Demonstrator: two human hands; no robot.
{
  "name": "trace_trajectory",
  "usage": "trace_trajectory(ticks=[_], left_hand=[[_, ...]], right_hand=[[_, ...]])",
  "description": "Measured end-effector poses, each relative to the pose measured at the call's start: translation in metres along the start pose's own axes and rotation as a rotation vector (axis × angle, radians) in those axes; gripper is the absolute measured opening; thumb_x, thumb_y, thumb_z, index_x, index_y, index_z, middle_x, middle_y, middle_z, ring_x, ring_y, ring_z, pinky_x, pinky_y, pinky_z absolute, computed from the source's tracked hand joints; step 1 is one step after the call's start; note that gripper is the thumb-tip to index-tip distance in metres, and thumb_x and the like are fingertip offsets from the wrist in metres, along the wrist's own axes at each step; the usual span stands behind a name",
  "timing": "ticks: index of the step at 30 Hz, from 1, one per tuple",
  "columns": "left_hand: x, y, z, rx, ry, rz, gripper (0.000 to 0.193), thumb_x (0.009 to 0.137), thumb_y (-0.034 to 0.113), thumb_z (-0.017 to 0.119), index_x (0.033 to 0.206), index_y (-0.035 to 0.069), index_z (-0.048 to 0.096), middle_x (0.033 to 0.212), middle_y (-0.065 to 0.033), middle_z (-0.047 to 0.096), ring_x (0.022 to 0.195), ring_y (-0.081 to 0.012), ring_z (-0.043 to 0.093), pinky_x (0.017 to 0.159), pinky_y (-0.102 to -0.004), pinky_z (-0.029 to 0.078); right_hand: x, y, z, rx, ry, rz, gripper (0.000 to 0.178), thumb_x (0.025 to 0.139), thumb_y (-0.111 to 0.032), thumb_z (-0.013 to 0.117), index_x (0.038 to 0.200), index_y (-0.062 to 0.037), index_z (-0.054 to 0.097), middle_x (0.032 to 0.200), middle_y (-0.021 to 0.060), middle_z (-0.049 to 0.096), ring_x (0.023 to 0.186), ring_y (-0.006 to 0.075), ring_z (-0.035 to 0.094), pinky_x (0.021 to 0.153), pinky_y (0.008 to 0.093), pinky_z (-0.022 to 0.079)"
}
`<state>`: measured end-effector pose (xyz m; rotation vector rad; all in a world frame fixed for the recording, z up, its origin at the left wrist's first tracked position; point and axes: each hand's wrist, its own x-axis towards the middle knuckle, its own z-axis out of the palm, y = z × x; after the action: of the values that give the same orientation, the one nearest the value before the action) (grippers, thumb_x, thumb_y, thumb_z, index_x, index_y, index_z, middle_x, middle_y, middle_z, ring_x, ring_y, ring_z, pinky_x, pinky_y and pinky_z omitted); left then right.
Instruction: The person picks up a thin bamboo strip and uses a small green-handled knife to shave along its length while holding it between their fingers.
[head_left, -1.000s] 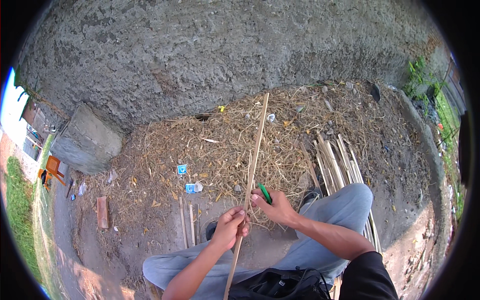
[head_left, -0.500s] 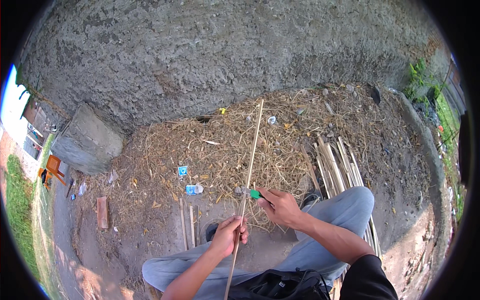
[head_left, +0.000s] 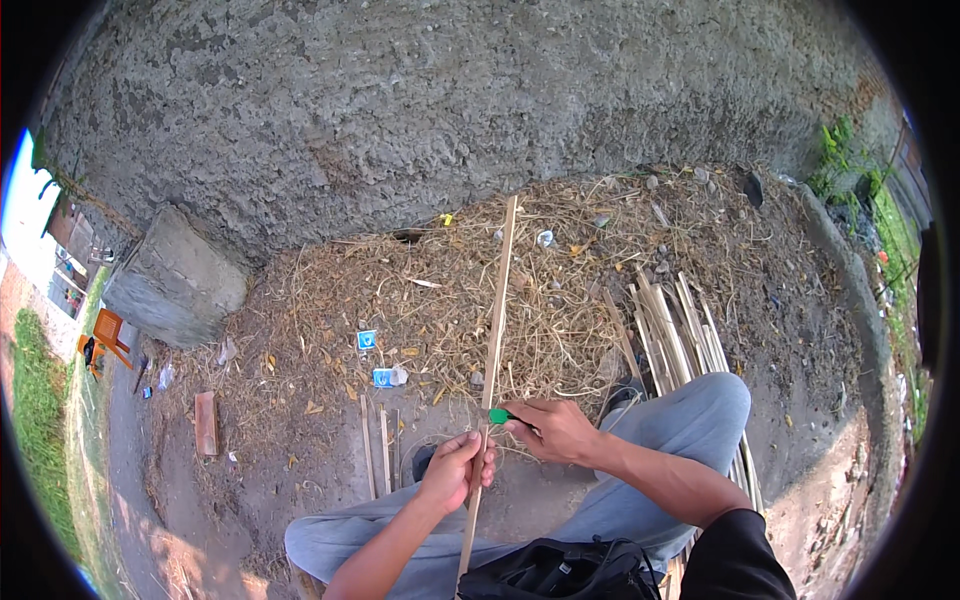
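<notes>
A long, thin bamboo strip (head_left: 499,310) runs from between my legs out toward the wall. My left hand (head_left: 457,473) is closed around its nearer part, with the thumb along the top. In my right hand (head_left: 558,430) is a small green-handled tool (head_left: 499,415), pressed against the strip just beyond my left fingers. The tool's working end is too small to make out. Several more pale bamboo strips (head_left: 662,335) lie in a bundle beside my right knee, and a few short strips (head_left: 384,450) lie beyond my left leg.
Curly shavings (head_left: 560,350) and dry leaves cover the ground before a rough grey wall (head_left: 440,110). Blue packets (head_left: 384,378), a reddish brick (head_left: 206,424) and a concrete block (head_left: 180,280) are to the left, with an orange chair (head_left: 108,330) farther off. A black bag (head_left: 560,572) sits at my lap.
My right hand has drawn the green-handled tool nearer along the strip, toward my left hand. The strip has turned somewhat, showing a wider face, and its far end has shifted slightly left.
</notes>
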<state>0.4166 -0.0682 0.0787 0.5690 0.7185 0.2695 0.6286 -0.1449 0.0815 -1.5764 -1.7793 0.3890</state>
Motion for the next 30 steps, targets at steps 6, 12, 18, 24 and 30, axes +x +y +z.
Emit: trace_trajectory(ticks=[6,12,18,24,30], left_hand=[[-0.002,0.002,0.006,0.146,0.137,0.079,0.018,0.101,0.018,0.053,0.109,0.002,0.055,0.089,-0.0112,0.064,0.075,-0.0251,0.066,0.064,-0.0353,0.055],[-0.002,0.005,0.008,0.18,0.154,0.11,0.016,0.099,0.015,0.055,0.108,0.002,0.056,0.099,-0.0155,0.067,0.085,-0.0277,0.07,0.07,-0.0379,0.058],[-0.002,0.009,0.005,0.024,0.087,0.088,0.019,0.102,0.019,0.049,0.107,0.002,0.056,0.086,-0.0084,0.06,0.063,-0.0168,0.056,0.057,-0.0284,0.046],[-0.006,0.011,0.017,-0.015,0.06,-0.009,0.025,0.105,0.022,0.042,0.102,0.002,0.056,0.07,0.0009,0.044,0.052,-0.0063,0.033,0.047,-0.0216,0.028],[-0.014,0.017,0.014,-0.038,-0.043,-0.058,0.026,0.105,0.024,0.04,0.097,0.004,0.054,0.062,0.006,0.033,0.047,-0.0033,0.025,0.041,-0.0206,0.02]], right_hand=[[-0.001,-0.002,-0.002,0.028,-0.007,0.023,0.03,0.091,-0.022,0.065,0.116,-0.0053,0.066,0.087,0.0159,0.069,0.065,0.0318,0.067,0.058,0.041,0.055],[-0.001,0.0,-0.002,0.099,0.025,0.029,0.032,0.092,-0.025,0.063,0.118,-0.0067,0.063,0.085,0.0154,0.068,0.061,0.0343,0.065,0.053,0.0447,0.053],[-0.001,0.001,0.003,0.078,0.035,0.02,0.031,0.092,-0.024,0.063,0.118,-0.0083,0.064,0.083,0.0148,0.068,0.058,0.0344,0.064,0.051,0.045,0.052],[-0.003,-0.003,0.003,-0.024,0.02,-0.009,0.031,0.092,-0.023,0.064,0.12,-0.01,0.064,0.073,0.0113,0.064,0.052,0.0308,0.06,0.048,0.0428,0.05],[-0.002,-0.014,-0.001,-0.155,0.155,-0.058,0.025,0.089,-0.023,0.068,0.111,-0.0111,0.065,0.064,0.0047,0.057,0.045,0.025,0.055,0.039,0.0376,0.044]])
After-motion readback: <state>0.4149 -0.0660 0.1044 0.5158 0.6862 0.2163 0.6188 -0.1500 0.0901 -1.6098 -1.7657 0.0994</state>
